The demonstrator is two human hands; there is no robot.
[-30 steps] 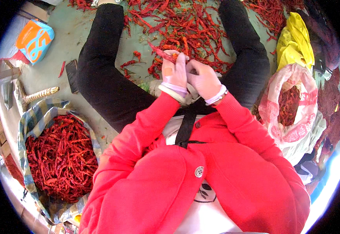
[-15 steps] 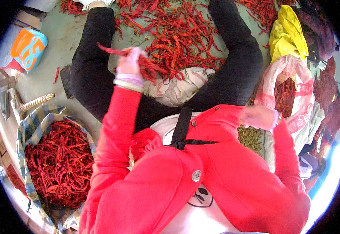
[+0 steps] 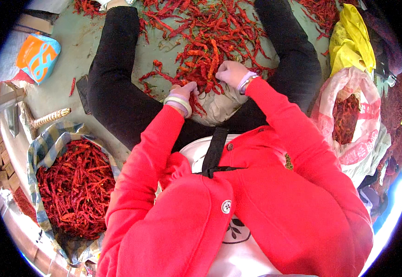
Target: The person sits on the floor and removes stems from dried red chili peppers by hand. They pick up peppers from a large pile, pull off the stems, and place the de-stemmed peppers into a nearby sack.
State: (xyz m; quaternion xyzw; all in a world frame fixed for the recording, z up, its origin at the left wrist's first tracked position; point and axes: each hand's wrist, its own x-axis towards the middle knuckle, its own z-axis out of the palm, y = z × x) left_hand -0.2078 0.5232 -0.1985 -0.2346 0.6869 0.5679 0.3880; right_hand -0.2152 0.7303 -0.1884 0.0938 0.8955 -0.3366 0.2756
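Note:
A loose heap of dried red chilies (image 3: 205, 55) lies on the floor between my outstretched legs. My left hand (image 3: 186, 91) is closed on a few dried red chilies, whose ends stick out below the fingers. Close by on the right, my right hand (image 3: 233, 74) is curled with its fingertips pinched together against the heap. What those fingertips hold, if anything, is hidden among the chilies. A crumpled whitish sack (image 3: 219, 108) lies under the near edge of the heap, just below both hands.
At my left stands a checked cloth bag (image 3: 39, 161) full of red chilies. A red-and-white plastic bag (image 3: 369, 104) with darker chilies is on my right, below a yellow bag (image 3: 351, 44). An orange-and-blue packet (image 3: 37, 57) lies far left; a dark phone-like object (image 3: 84, 94) touches my left leg.
My left hand has lowered to the near edge of the heap with its chilies. My right hand has swung from beside my right hip over to the heap, close to the left.

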